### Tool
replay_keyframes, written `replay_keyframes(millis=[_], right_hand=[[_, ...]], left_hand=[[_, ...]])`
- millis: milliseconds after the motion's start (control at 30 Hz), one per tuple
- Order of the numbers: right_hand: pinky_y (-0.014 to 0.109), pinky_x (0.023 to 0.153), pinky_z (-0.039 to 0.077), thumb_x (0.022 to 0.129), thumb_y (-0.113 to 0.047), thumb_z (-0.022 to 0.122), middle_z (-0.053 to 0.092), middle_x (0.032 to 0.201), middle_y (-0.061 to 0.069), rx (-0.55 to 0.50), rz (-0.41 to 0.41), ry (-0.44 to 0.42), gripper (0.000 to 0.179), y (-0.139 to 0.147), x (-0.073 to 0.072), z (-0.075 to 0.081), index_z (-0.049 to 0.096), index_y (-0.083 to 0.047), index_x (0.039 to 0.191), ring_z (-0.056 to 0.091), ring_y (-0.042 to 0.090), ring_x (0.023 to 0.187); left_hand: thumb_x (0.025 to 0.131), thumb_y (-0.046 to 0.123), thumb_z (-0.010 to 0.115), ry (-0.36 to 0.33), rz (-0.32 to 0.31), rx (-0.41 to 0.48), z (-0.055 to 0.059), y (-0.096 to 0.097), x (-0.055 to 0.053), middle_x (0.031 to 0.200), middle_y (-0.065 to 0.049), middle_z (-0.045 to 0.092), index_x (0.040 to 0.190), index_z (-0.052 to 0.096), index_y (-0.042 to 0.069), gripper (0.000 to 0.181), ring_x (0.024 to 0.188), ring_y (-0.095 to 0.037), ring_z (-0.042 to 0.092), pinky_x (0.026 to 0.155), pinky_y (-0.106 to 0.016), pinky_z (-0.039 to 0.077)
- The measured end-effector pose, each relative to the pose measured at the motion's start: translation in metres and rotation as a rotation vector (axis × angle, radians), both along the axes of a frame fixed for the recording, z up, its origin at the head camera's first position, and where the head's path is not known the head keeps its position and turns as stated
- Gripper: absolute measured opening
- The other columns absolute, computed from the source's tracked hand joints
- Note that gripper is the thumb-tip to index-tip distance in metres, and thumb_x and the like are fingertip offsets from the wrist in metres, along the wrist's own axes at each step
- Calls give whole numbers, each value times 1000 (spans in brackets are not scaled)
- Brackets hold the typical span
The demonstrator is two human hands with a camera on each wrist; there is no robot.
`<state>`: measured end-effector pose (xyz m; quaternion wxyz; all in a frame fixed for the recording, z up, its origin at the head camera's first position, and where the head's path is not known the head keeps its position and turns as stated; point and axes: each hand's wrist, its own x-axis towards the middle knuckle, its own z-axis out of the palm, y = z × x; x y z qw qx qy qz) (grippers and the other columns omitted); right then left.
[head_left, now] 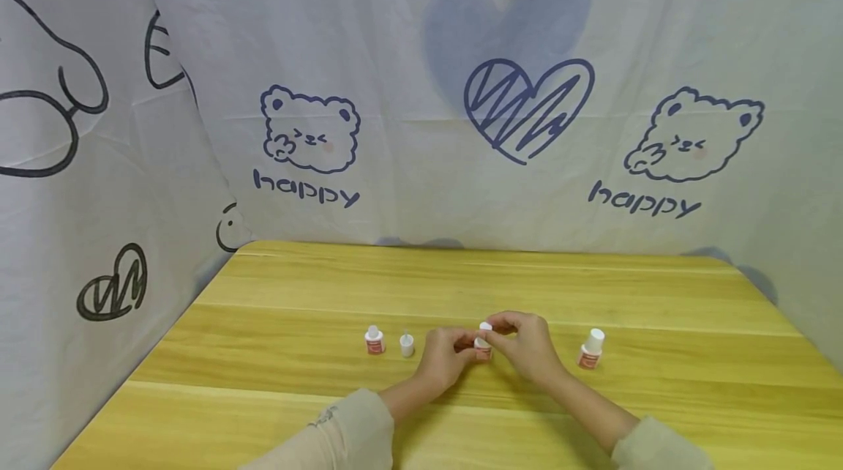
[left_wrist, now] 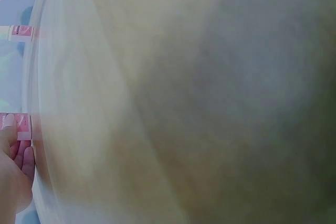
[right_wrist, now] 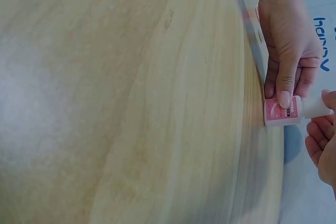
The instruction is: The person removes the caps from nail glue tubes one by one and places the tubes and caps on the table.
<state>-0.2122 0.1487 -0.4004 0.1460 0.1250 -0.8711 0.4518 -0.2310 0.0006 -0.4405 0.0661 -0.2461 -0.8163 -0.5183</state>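
Note:
In the head view, a small white bottle [head_left: 484, 355] with a pink label stands on the table between the hands. My left hand [head_left: 440, 364] holds its body between thumb and fingers. With thumb and fingertips, my right hand [head_left: 533, 351] pinches the white cap [head_left: 485, 326] on top. The right wrist view shows the same bottle [right_wrist: 273, 113] and the cap [right_wrist: 314, 107] up close, the cap at the neck. Only part of the left hand [left_wrist: 14, 177] and the bottle [left_wrist: 24, 125] appears at the left wrist view's edge.
Left of the hands stand an uncapped bottle [head_left: 375, 342] and a loose white cap [head_left: 406, 345] with its applicator pointing up. A capped bottle [head_left: 590, 354] stands to the right. Behind the wooden table [head_left: 316, 280] hangs a printed white cloth [head_left: 395, 184].

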Motion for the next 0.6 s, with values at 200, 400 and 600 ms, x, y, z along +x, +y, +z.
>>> replay_keyframes(millis=[200,400,600], right_hand=[[24,69,54,79,-7,72,73,82,8,18,3,-24,10,0,-1,1,71,-1,86,66,19,79],[26,69,55,80,-9,71,72,84,9,23,24,-26,12,1,-1,2,71,0,89,65,19,80],[26,70,55,81,-7,70,72,87,10,34,52,-41,12,2,0,2,70,1,90,66,20,81]], left_hand=[[75,6,72,-11,-19,19,1,-1,-1,85,-14,72,91,71,-3,18,81,-21,70,69,-14,52],[76,5,71,-32,-32,28,2,-1,-1,86,-15,72,92,71,-5,18,81,-23,70,70,-14,53],[76,6,72,-31,-16,2,3,-1,-1,86,-14,72,90,71,-4,18,81,-22,70,69,-13,52]])
